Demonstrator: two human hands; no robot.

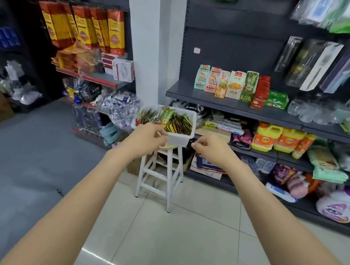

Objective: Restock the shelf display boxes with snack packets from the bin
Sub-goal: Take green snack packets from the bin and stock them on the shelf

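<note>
Reached out over the stool (pixel 159 169) — bin (pixel 179 138) on its seat, packets (pixel 172 120) heaped inside. Left hand (pixel 147 139) nearer, fingers curled at the bin's front rim; gripping it or only touching, cannot tell. Right hand (pixel 210 147) just beside the bin — fingers loosely curled, holding nothing. Display boxes (pixel 228 84) up and right of the bin.

A white bin (pixel 180 138) of snack packets (pixel 177 122) sits on a white stool (pixel 159 173). The left hand (pixel 150 138) touches the bin's near edge; the right hand (pixel 213 149), fingers curled, hovers just beside it. Display boxes (pixel 228 84) line the dark shelf (pixel 226 104) behind.
</note>
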